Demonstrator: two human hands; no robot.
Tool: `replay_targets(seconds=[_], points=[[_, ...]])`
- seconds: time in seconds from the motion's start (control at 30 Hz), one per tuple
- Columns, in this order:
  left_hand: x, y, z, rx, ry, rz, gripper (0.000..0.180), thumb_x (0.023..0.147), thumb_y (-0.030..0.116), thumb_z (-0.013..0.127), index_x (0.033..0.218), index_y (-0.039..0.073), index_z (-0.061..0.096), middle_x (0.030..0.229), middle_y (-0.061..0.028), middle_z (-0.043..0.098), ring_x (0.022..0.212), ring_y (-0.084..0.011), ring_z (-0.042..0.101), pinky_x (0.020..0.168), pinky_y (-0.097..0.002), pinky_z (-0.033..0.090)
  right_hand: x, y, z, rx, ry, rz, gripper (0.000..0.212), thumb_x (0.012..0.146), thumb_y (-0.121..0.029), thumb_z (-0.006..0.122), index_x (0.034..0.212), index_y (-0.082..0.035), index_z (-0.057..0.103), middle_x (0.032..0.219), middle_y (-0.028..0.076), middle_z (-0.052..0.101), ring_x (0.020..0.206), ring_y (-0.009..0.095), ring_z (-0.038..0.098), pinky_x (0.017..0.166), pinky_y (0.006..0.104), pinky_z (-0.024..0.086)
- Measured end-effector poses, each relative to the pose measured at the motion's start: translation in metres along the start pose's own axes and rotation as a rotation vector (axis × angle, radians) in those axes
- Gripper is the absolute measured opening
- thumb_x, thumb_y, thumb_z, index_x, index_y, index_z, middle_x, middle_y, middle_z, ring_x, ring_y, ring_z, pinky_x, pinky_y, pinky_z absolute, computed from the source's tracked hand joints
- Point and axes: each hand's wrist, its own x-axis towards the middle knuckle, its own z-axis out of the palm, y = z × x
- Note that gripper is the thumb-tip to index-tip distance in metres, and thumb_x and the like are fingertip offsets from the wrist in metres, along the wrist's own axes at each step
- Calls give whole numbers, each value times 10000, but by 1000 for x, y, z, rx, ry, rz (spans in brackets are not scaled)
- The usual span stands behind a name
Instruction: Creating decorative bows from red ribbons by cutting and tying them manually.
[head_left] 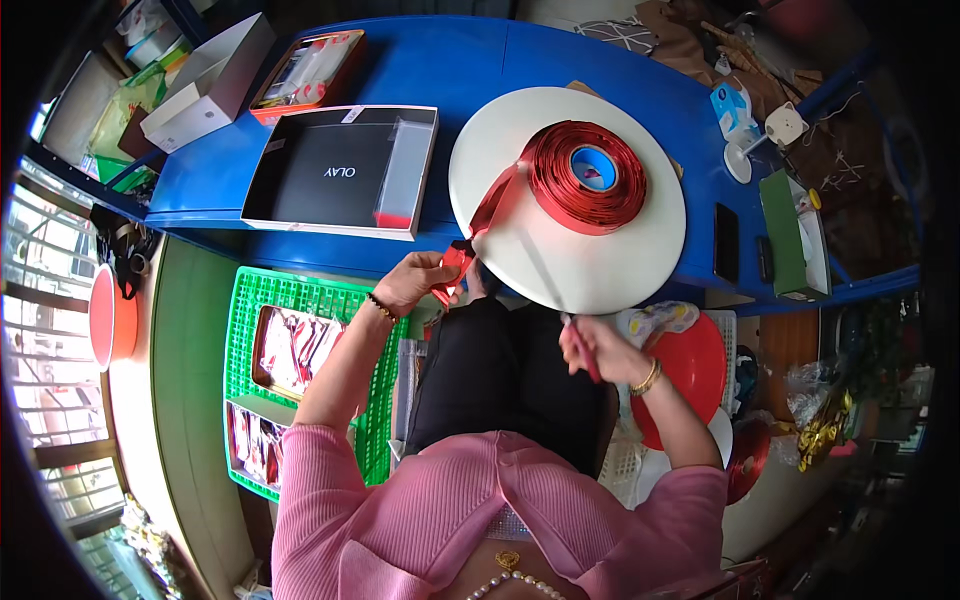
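On a round white disc (490, 130) lies a large roll of shiny red strip (560, 205) wound round a blue core. The strip's loose end (490, 212) runs off the disc's left side toward me. My left hand (412, 284) is closed on that end, just off the disc's near left edge; red folded pieces show at its fingertips. My right hand (612, 352) is closed round the pink-red handle (586, 362) of a long-bladed tool. Its thin grey blade (540, 262) is smeared by motion and reaches over the disc; whether it is a knife or scissors cannot be made out.
A shallow black-lined box (330, 165) and an orange-rimmed tray (308, 72) are on the blue table (470, 60). A phone (726, 243) and a green box (782, 235) lie at right. Below left stands a green basket (380, 420) holding trays of red-and-white packets.
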Motion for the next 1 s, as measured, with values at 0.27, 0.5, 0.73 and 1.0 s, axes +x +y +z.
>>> replay_targets(seconds=[0.27, 0.5, 0.73, 1.0], points=[[-2, 18, 7, 4, 5, -46, 144, 835, 96, 599, 916, -22, 612, 728, -100, 647, 597, -159, 625, 589, -261, 504, 28, 16, 27, -623, -25, -2, 193, 854, -200, 554, 877, -32, 463, 727, 17, 545, 533, 92, 550, 527, 223, 455], [-1, 16, 5, -3, -28, -59, 130, 828, 78, 597, 901, -27, 617, 720, -102, 646, 594, -174, 627, 589, -269, 508, 57, 7, 38, -655, 3, -40, 139, 912, -139, 408, 906, -17, 475, 852, 94, 628, 589, 127, 601, 439, 222, 455], [-1, 21, 10, 32, 16, -22, 115, 856, 103, 574, 868, -7, 608, 709, -96, 640, 608, -169, 632, 596, -265, 516, 41, -10, 57, -729, 200, -90, 213, 874, -209, 533, 843, 0, 560, 751, 110, 627, 642, 235, 641, 492, 281, 480], [-11, 73, 25, 313, 438, 580, 175, 867, 133, 564, 802, -7, 647, 638, -36, 611, 512, -70, 522, 447, -211, 408, 24, -108, 12, -1329, 1055, -705, 249, 714, -238, 692, 824, -71, 544, 712, 123, 639, 660, 297, 631, 602, 397, 482]])
